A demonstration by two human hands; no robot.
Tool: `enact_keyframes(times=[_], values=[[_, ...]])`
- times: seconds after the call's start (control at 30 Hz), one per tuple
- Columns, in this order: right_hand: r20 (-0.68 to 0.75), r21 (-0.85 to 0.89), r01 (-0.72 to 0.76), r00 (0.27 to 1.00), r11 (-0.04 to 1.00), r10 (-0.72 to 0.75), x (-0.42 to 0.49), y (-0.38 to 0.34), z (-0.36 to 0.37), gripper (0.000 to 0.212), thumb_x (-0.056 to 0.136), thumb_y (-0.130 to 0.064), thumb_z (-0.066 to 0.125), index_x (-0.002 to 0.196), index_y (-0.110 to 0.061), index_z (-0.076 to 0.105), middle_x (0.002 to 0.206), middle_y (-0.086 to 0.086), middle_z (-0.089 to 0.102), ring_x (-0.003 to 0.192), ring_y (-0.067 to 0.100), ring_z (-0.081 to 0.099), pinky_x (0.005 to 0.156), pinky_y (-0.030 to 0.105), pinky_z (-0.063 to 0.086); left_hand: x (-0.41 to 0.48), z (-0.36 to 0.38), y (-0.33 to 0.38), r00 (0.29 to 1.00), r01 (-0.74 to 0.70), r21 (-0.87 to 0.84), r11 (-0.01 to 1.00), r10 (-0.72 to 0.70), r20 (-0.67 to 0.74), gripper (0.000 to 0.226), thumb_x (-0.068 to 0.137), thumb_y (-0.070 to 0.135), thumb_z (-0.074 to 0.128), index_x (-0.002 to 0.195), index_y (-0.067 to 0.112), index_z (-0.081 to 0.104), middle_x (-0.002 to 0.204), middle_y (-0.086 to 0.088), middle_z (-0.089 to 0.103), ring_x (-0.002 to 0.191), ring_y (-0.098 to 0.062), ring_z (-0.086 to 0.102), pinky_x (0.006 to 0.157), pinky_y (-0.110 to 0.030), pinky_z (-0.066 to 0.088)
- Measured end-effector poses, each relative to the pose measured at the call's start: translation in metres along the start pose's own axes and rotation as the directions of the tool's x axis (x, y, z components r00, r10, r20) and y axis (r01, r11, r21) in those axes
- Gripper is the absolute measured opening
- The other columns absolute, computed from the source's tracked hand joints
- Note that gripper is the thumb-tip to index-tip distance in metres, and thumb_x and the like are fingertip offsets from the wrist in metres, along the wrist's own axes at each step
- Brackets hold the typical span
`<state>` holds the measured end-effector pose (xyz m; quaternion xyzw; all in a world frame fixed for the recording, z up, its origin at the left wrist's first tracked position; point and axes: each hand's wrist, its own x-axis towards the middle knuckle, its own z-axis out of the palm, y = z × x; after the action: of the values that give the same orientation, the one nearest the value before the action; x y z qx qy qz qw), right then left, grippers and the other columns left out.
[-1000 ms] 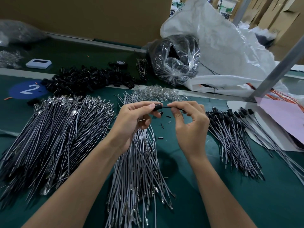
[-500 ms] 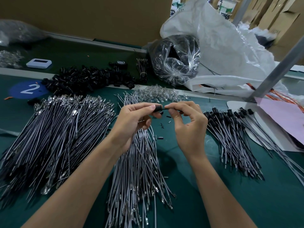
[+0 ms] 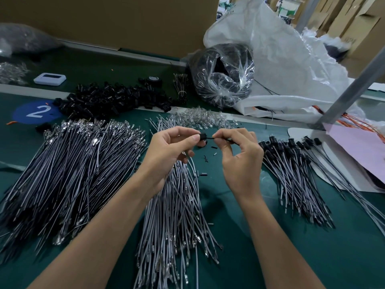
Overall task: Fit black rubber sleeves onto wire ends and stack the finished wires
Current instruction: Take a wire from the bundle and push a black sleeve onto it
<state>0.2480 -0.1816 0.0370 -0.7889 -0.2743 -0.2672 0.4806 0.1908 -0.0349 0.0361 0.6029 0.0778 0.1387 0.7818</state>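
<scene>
1. A white numeral "2" is showing on a blue round sticker (image 3: 36, 112), which is lying on the green table (image 3: 270, 247) at the middle left of the frame.
2. Faint print on a cardboard box (image 3: 362, 28) at the upper right is appearing too blurred to read.

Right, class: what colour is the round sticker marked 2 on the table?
The sticker is blue, its numeral white; the head view shows it.

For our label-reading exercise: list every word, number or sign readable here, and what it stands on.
"2": white, on the blue round marker on the green table.
Cardboard boxes, far right: faint print, too blurred to read.
White device: nothing legible on its screen.
</scene>
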Motion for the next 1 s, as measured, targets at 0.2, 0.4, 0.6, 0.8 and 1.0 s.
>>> enact_keyframes(times=[0.2, 0.4, 0.6, 0.8, 1.0], values=[[0.046, 0.007, -0.003, 0.999, 1.000, 0.002, 0.0001, -0.0005, -0.0006, 0.011, 0.083, -0.006, 0.073, 0.084, -0.017, 0.074, 0.085, -0.008, 0.067, 0.085, 0.014, 0.054, 0.082, 0.028, 0.043, -0.0012, -0.0012, 0.0011, 1.000, -0.022, 0.047, 0.999, 0.023, -0.015, 0.010, 0.086, 0.009, 0.072, 0.089, 0.017, 0.076, 0.086, -0.006, 0.076, 0.067, -0.010, 0.065, 0.057, -0.020, 0.052], [0.062, 0.003, 0.000, 0.998, 1.000, 0.000, -0.0007, -0.0018, 0.0000, 0.010, 0.083, -0.005, 0.073, 0.084, -0.015, 0.074, 0.083, -0.010, 0.065, 0.083, 0.017, 0.055, 0.081, 0.043, 0.047, -0.0014, -0.0002, 0.0022, 0.999, -0.035, 0.096, 0.995, 0.037, -0.012, 0.013, 0.087, 0.002, 0.069, 0.093, 0.012, 0.075, 0.085, -0.009, 0.077, 0.071, -0.013, 0.069, 0.063, -0.022, 0.057], [0.054, -0.017, 0.016, 0.998, 1.000, -0.015, -0.0016, -0.0023, 0.0021, 0.010, 0.083, -0.005, 0.072, 0.084, -0.015, 0.072, 0.083, -0.010, 0.063, 0.083, 0.016, 0.054, 0.080, 0.052, 0.046, -0.0008, -0.0004, 0.0016, 0.999, -0.034, 0.081, 0.996, 0.035, -0.008, 0.013, 0.089, 0.002, 0.066, 0.096, 0.010, 0.073, 0.084, -0.007, 0.077, 0.074, -0.012, 0.070, 0.065, -0.022, 0.057], [0.029, -0.065, 0.044, 0.999, 0.997, -0.042, -0.0029, -0.0006, 0.0033, 0.009, 0.084, -0.006, 0.071, 0.085, -0.015, 0.072, 0.085, -0.006, 0.066, 0.084, 0.015, 0.052, 0.077, 0.051, 0.047, -0.0002, -0.0006, -0.0002, 1.000, -0.020, 0.069, 0.997, 0.021, -0.010, 0.013, 0.090, 0.003, 0.065, 0.098, 0.009, 0.073, 0.084, -0.006, 0.076, 0.074, -0.012, 0.069, 0.064, -0.023, 0.057], [0.018, -0.053, 0.034, 0.999, 0.998, -0.033, -0.0029, -0.0002, 0.0033, 0.009, 0.084, -0.007, 0.070, 0.085, -0.015, 0.071, 0.085, -0.008, 0.065, 0.084, 0.013, 0.050, 0.079, 0.048, 0.046, 0.0004, 0.0000, 0.0007, 0.999, -0.031, 0.051, 0.998, 0.032, -0.026, 0.013, 0.090, 0.003, 0.065, 0.096, 0.010, 0.074, 0.082, -0.005, 0.076, 0.073, -0.010, 0.068, 0.064, -0.024, 0.059]])
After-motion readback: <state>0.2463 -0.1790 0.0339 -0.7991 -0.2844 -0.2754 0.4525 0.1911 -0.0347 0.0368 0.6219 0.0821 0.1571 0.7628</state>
